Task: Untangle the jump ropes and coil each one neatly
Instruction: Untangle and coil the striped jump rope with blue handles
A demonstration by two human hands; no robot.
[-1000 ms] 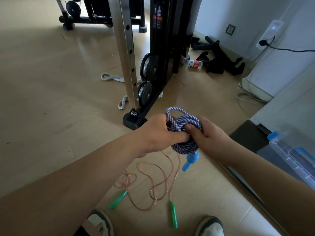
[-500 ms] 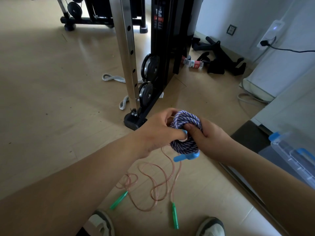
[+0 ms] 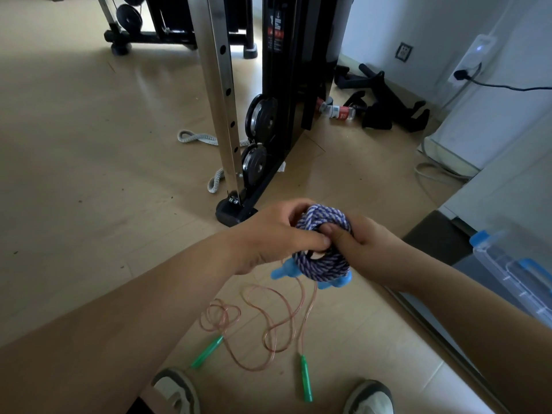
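I had the purple braided rope bunched into a coil in front of me, above the floor, with both grips closed around it. My left grip was curled over the top left of the bundle with the thumb pressed onto the strands, and my right grip was wrapped round the right side with its thumb pushed in near the middle. The blue handles stuck out beneath the coil. The rope looked soft, light and limp, so I judged the loops would slump apart if I slackened. The place to hold was across all the strands at once, not on one loop, with the handles tucked close. The other rope, a thin pinkish cord with green handles, lay loose on the floor between the coil and my shoes, crossing over itself. It looked slick and springy, and best lifted by a handle.
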